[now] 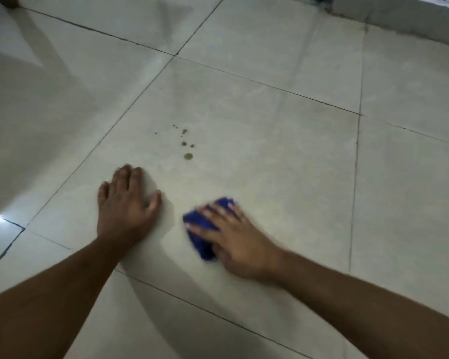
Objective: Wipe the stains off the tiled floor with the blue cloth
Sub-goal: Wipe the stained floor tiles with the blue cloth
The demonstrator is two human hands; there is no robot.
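Several small brown stains dot a pale floor tile in the middle of the view, the biggest drop nearest me. A bunched blue cloth lies on the same tile, below and slightly right of the stains. My right hand presses down on the cloth with fingers spread over it; the hand and cloth are motion-blurred. My left hand rests flat on the tile to the left of the cloth, fingers apart, holding nothing.
Dark grout lines cross the floor between large tiles. A cracked tile with a bright light reflection sits at the left edge. A low wall base runs along the top right.
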